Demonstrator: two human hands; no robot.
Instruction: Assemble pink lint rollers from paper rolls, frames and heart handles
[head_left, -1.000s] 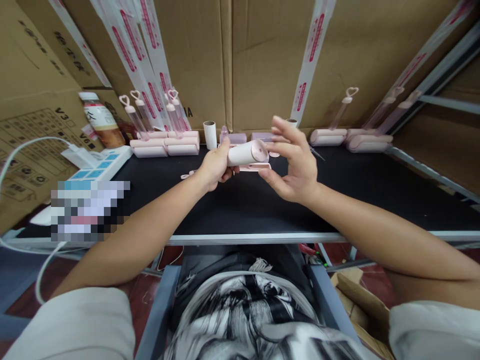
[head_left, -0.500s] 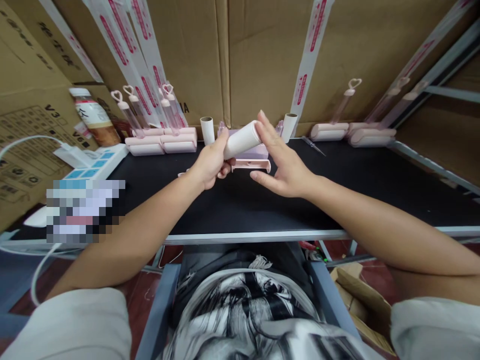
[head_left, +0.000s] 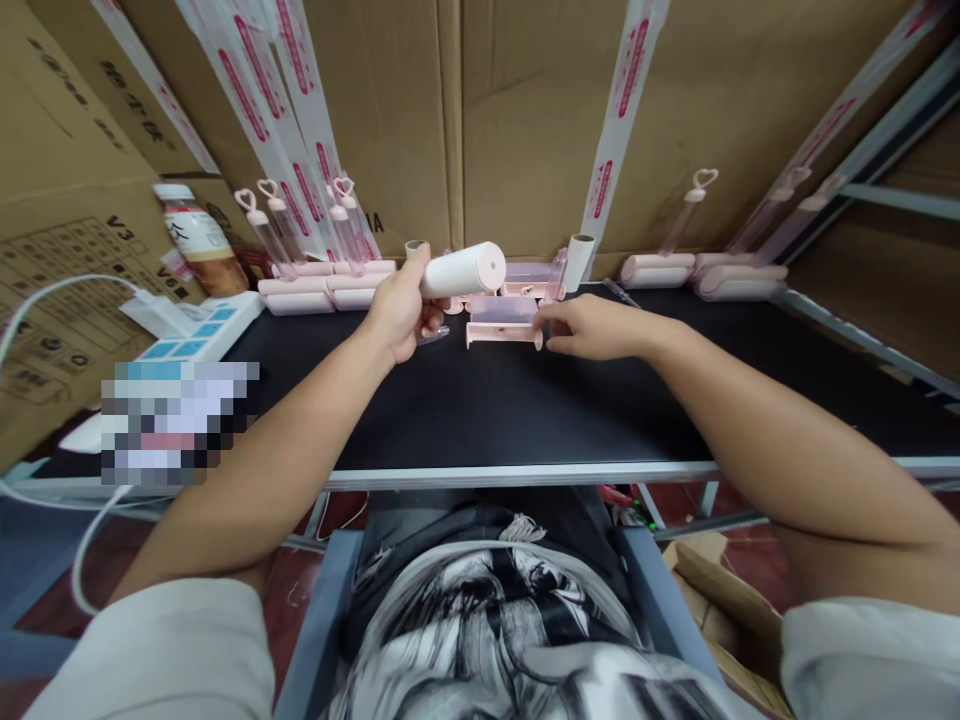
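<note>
At left, a pixelated patch [head_left: 180, 420] is masking something; centrally, the white roll [head_left: 459, 273] is partly hiding the left hand [head_left: 399, 308].

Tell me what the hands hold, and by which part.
Left hand: the white roll, by the end opposite its pink cap. Right hand: cannot tell.

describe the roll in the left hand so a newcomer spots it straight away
Find the black tabletop in front of the tall cardboard. Above its middle, the left hand grips a white roll. Unlike the upright white tube near the tabletop's back edge, it is held nearly level, with a pale pink end facing right.
</note>
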